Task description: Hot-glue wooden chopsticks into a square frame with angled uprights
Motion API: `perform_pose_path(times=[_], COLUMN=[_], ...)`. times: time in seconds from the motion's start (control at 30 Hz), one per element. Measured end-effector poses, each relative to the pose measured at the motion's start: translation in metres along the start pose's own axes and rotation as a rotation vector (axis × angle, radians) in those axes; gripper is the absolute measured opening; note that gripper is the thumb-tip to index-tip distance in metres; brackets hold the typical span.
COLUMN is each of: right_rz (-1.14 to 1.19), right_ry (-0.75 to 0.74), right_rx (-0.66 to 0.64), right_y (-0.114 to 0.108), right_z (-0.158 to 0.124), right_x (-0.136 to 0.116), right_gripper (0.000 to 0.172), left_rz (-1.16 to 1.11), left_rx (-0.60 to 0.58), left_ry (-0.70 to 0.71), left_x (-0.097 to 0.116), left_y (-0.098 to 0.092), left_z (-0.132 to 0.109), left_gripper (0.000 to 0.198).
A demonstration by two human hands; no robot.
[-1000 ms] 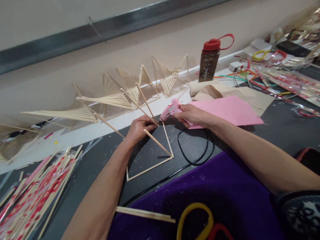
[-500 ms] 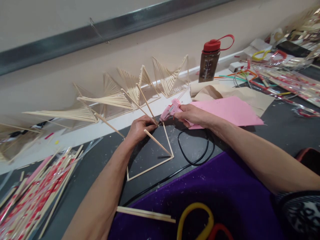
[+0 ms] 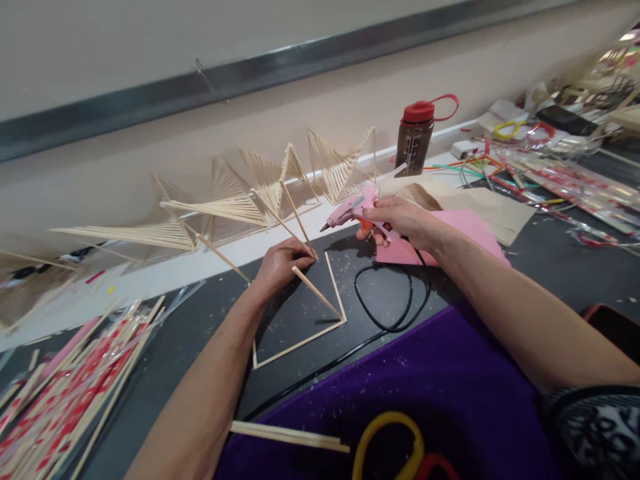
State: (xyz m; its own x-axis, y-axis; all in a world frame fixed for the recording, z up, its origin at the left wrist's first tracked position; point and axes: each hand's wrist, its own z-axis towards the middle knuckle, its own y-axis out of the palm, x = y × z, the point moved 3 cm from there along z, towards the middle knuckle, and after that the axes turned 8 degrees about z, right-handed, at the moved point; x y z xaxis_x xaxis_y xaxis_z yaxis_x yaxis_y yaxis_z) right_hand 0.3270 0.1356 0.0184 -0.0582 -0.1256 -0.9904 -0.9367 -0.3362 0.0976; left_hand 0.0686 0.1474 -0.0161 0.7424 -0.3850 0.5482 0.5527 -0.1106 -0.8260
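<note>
My right hand (image 3: 395,220) grips a pink hot glue gun (image 3: 353,207), its nozzle pointing left and held above the table. My left hand (image 3: 285,263) is closed on wooden sticks (image 3: 299,220) where they meet at a corner; the fingertips pinch their lower ends. Below, a frame of thin sticks (image 3: 300,345) lies on the dark tabletop, with another stick (image 3: 317,293) rising at a slant from its right corner. A small gap shows between the pinched corner and the frame's right side. The gun's black cord (image 3: 357,293) loops on the table.
Several stick structures (image 3: 225,208) stand along the wall. A brown bottle with a red lid (image 3: 416,137) is behind pink paper (image 3: 470,230). Packaged sticks (image 3: 100,380) lie at left. Nearby are loose sticks (image 3: 290,437), yellow-handled scissors (image 3: 373,433) and purple cloth (image 3: 440,387).
The glue gun in my right hand has drawn up and away to the right from the stick corner. My left hand keeps its pinch in nearly the same place.
</note>
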Motion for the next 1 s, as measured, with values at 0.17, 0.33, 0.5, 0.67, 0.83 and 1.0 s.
perform_pose_path(times=[0.17, 0.33, 0.5, 0.67, 0.83, 1.0], right_rz=[-0.048, -0.234, -0.755, -1.516, -1.325, -1.342], right_ry=[-0.017, -0.008, 0.216, 0.055, -0.192, -0.157], right_rx=[0.185, 0.271, 0.438, 0.549, 0.073, 0.087], right_y=[-0.018, -0.042, -0.064, -0.017, 0.068, 0.097], right_z=[-0.008, -0.033, -0.058, -0.074, -0.047, -0.018], right_x=[-0.013, -0.016, -0.004, -0.024, -0.003, 0.026], right_gripper=[0.021, 0.03, 0.031, 0.036, 0.028, 0.036], left_rz=[-0.045, 0.025, 0.009, 0.016, 0.062, 0.06], left_rx=[0.016, 0.021, 0.028, 0.033, 0.026, 0.031], left_ry=[-0.024, -0.012, 0.031, 0.022, 0.018, 0.019], left_x=[0.007, 0.006, 0.004, 0.006, 0.008, 0.008], left_y=[-0.001, 0.0, 0.001, 0.0, -0.001, -0.001], left_z=[0.0, 0.0, -0.001, -0.002, -0.001, 0.0], left_gripper=[0.015, 0.017, 0.015, 0.017, 0.018, 0.018])
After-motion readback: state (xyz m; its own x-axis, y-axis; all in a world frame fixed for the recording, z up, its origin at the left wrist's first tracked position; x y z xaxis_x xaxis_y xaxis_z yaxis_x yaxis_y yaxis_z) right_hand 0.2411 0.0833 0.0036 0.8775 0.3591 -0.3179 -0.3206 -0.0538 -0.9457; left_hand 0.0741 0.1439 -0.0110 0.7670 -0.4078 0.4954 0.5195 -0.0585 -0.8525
